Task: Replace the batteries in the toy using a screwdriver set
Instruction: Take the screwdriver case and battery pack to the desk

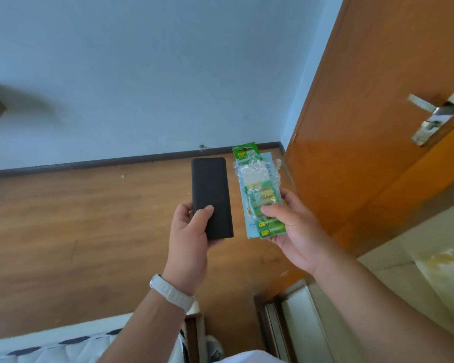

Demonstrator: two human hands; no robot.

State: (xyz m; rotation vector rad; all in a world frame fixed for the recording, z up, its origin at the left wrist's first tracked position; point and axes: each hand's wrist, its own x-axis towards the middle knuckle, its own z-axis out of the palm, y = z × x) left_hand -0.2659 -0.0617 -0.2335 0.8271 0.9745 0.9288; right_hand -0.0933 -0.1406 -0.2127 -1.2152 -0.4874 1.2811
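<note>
Floor (63,231): brown wood-look planks, with a few pale specks near the wall.
Wall (142,74): plain pale blue, with a soft shadow at the left.
Skirting (89,165): dark strip where the wall meets the floor.
Door (364,127): orange-brown wood, at the right.
Door handle (430,111): worn metal lever on a plate, near the right edge.
Bedding (63,347): white with dark stripes, in the bottom left corner.
Pale flooring (417,284): cream, stained yellowish, at the lower right.

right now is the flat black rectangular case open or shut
Shut: the flat black rectangular case shows one unbroken face, no lid lifted.
</note>
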